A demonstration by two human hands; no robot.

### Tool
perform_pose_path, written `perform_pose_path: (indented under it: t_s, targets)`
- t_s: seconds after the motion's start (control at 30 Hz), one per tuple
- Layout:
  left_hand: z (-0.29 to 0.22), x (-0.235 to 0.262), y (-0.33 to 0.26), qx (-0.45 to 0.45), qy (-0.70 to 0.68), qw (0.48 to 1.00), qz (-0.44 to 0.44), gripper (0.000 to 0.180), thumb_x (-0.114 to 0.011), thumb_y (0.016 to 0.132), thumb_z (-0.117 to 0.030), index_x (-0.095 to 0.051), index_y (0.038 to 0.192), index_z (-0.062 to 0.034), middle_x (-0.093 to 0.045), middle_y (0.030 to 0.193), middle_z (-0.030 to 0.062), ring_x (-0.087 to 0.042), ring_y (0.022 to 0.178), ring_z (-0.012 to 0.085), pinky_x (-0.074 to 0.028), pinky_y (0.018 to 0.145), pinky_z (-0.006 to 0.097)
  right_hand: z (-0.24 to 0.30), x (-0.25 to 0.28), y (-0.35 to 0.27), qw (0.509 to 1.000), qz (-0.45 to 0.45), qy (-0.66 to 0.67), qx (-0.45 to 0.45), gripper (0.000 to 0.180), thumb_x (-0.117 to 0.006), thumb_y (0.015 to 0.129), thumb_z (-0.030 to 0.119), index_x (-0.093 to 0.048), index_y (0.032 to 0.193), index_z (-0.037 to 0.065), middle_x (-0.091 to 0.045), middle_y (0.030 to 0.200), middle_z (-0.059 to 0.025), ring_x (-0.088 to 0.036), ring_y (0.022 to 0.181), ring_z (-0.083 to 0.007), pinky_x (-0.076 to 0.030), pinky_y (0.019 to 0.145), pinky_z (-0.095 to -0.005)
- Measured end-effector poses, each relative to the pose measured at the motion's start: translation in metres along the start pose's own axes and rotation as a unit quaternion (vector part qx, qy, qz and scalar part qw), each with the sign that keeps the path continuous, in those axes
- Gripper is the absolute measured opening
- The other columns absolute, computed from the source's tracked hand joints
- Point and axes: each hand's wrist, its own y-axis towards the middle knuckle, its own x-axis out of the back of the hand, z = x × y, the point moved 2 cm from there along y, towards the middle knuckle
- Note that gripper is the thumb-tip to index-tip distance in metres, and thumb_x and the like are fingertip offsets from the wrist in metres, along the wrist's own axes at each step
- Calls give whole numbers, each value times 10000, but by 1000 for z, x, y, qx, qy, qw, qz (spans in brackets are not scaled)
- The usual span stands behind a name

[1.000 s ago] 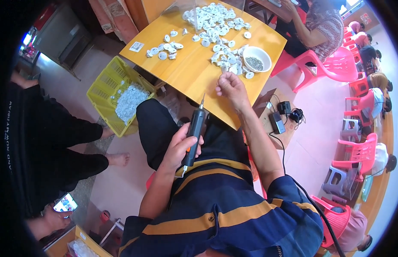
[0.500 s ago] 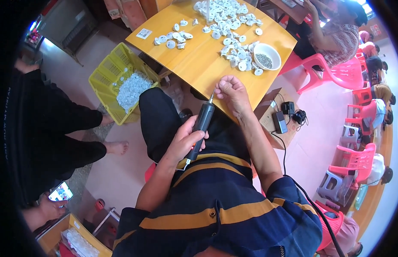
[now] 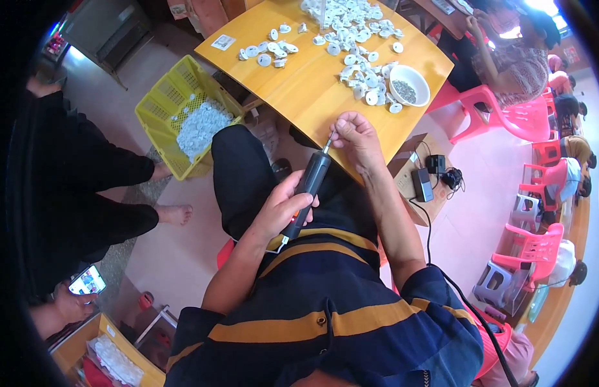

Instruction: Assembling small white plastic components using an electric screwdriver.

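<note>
A black electric screwdriver (image 3: 315,177) lies slantwise over my lap, its bit pointing up and to the right. My left hand (image 3: 278,208) is wrapped round its body. At the tip of the bit my right hand (image 3: 357,138) has thumb and fingers pinched together; whatever small thing may be between them is too small to make out. Just beyond, on the wooden table (image 3: 286,90), lie many loose white round plastic parts (image 3: 360,32). A white bowl (image 3: 426,80) holding small metal screws (image 3: 406,91) stands near the table's right edge.
On the left a yellow plastic crate (image 3: 159,106) holds more white parts. A cardboard box (image 3: 402,171) with black adapters and a cable stands right of my knees. A person holding a phone (image 3: 88,282) is at the left. Others sit on pink chairs (image 3: 506,113) at right.
Both hands and the screwdriver sit slightly farther right in the picture, while the whole view has shifted a little. The right fingers stay at the bit's tip, and the left grip is unchanged.
</note>
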Motion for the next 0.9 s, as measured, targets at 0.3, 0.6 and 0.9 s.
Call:
perform_pose_path:
  t_s: [0.3,0.6,0.9]
  targets:
    - [6,-1,-3,1,2,1000,-16,479,-592,958,-112,-473,1414,-23,-611,922,59,-620,687,116,-528,635,265,-2,-5,-3,999,28,-19,23,74,-667,993,72,-614,1036,44,-682,883,-56,-650,751,-123,-532,671,-245]
    - [2,-6,-3,-23,33,998,-49,478,-624,926,-76,-489,1379,-3,-580,884,38,-600,666,100,-516,626,260,-8,-11,-9,998,36,-33,28,237,-659,996,49,-561,1208,16,-681,876,-66,-652,761,-126,-530,681,-245]
    - [0,2,-2,-37,64,996,-50,533,-545,965,-78,-403,1471,13,-632,950,77,-613,699,125,-530,652,273,22,6,-9,984,0,-170,52,405,-665,1014,171,-541,1371,25,-713,1057,-88,-680,898,-141,-553,762,-276]
